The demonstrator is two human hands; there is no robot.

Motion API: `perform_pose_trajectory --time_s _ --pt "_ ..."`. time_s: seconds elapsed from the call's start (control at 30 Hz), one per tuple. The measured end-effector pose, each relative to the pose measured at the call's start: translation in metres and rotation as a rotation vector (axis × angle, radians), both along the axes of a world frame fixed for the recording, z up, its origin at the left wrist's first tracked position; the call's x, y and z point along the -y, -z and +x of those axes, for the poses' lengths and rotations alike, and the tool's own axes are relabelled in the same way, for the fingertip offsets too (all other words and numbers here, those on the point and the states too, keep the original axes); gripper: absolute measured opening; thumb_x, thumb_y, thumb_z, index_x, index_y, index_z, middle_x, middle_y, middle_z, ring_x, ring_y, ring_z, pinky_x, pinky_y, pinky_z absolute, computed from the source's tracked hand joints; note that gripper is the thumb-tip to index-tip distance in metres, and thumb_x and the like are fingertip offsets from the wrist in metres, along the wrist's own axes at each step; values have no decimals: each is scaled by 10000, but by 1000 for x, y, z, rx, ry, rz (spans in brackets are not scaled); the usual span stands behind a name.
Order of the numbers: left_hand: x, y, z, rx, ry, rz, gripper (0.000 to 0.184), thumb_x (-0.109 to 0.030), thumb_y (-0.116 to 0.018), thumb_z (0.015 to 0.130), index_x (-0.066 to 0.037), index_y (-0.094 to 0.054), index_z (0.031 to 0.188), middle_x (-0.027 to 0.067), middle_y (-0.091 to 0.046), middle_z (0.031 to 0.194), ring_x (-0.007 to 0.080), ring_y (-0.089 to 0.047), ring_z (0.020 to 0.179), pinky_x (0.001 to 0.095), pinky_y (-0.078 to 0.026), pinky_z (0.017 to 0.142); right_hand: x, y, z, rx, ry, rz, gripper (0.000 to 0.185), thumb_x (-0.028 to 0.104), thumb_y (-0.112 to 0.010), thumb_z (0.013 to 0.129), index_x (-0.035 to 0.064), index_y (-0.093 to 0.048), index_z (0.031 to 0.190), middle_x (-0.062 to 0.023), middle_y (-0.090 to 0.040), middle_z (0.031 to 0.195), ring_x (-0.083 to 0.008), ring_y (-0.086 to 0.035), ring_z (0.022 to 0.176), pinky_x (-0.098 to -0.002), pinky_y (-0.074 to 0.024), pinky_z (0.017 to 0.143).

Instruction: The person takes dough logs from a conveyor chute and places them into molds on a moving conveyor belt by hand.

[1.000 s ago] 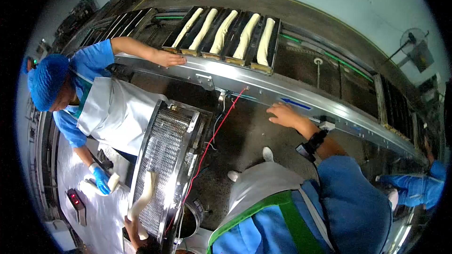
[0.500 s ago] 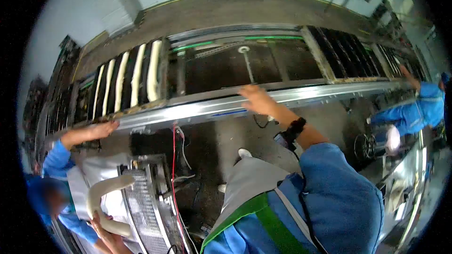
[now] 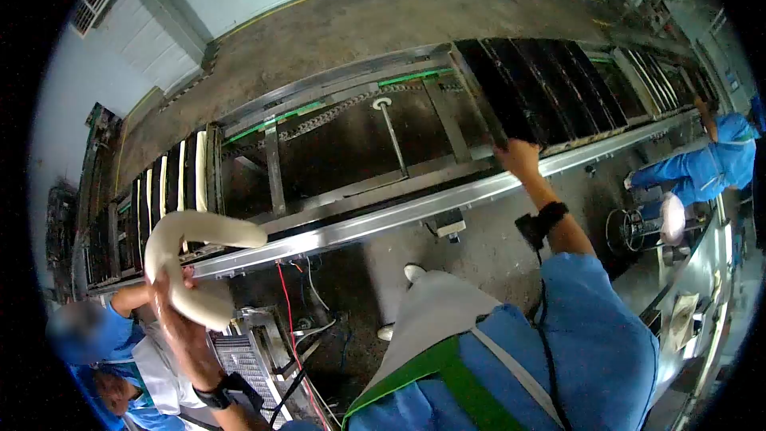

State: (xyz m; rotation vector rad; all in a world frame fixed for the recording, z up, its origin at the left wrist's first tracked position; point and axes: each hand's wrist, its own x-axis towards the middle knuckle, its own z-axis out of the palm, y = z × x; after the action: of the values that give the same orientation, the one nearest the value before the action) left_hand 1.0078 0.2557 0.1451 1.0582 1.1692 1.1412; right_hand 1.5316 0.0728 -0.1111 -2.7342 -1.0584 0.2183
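My left hand is wrapped round a long roll of pale dough, raised at the left, whose two ends bend over toward the right. My right hand reaches to the near left corner of a dark tray with several long grooves, on the conveyor; its fingertips are at the tray's edge and partly hidden. Behind the raised dough, another dark tray on the conveyor holds several long dough strips.
The conveyor's metal rail crosses in front of me. A co-worker is at the lower left beside a perforated metal belt. Another person stands at the far right by a further tray of strips. A red cable hangs below the rail.
My left hand has lifted the dough up to the rail. My right hand has moved right along the rail to the grooved tray. The view has swung right, and the trays have shifted left in view.
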Motion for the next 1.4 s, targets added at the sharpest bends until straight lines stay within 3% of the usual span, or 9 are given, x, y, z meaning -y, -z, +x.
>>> perform_pose_trajectory --time_s 0.4,0.57,0.8,0.9,1.03,1.13,1.2,1.27,1.4 --pt "-75 4 228 190 445 228 359 -166 -542 747 6 -407 1033 102 -506 883 134 -515 727 230 -455 621 -59 -46 -83 -238 -613 356 360 289 -527 745 32 -507 996 -122 -513 1007 -290 -439 971 -396 -297 826" --pt "-115 46 261 163 382 165 319 -137 -555 717 1 -369 936 122 -506 766 170 -537 554 267 -461 455 -40 -34 -56 -183 -581 245 323 241 -551 736 45 -514 990 -110 -514 1005 -278 -448 954 -401 -318 805" --pt "-88 284 218 -672 359 117 431 -147 -580 688 -21 -321 1008 198 -510 816 313 -521 784 375 -405 680 -12 -15 -27 -247 -488 208 317 166 -586 695 48 -526 982 -113 -490 1052 -291 -445 963 -400 -366 790" --pt "-78 272 209 -821 425 237 724 -105 -521 698 -86 -73 1266 298 -439 1008 426 -468 867 433 -379 757 -17 -17 -11 -142 -480 167 305 124 -585 687 24 -518 967 -134 -472 1059 -318 -441 952 -384 -378 781" --pt "-71 257 208 -1285 524 135 644 -96 -464 739 -126 -103 1271 257 -445 978 388 -508 813 432 -412 701 -13 -8 4 -65 -490 185 404 158 -593 698 52 -461 1064 -155 -424 1099 -336 -424 965 -393 -388 784" --pt "-70 268 200 -1471 452 339 436 -78 -493 718 -39 -345 1127 101 -543 651 231 -565 644 350 -459 514 9 36 23 -253 -445 355 438 151 -572 716 53 -429 1118 -132 -384 1156 -300 -410 1013 -357 -389 826" --pt "-73 284 215 -1728 560 343 309 -120 -433 763 9 -415 1044 105 -568 714 217 -570 646 337 -456 518 23 70 48 -221 -504 387 425 243 -510 751 60 -435 1127 -136 -384 1177 -302 -408 1035 -371 -381 835" --pt "-56 259 219 -1654 244 289 407 -124 -421 770 -9 -318 1147 123 -557 658 248 -572 591 347 -466 475 20 94 69 120 -592 229 400 317 -485 773 69 -468 1087 -127 -433 1116 -288 -439 990 -394 -383 813" --pt "-38 257 160 -1460 390 447 339 -72 -477 707 -45 -427 1041 128 -506 881 258 -533 792 351 -456 618 7 167 93 150 -823 617 313 303 -579 735 94 -550 965 -89 -557 920 -223 -515 849 -434 -379 774"
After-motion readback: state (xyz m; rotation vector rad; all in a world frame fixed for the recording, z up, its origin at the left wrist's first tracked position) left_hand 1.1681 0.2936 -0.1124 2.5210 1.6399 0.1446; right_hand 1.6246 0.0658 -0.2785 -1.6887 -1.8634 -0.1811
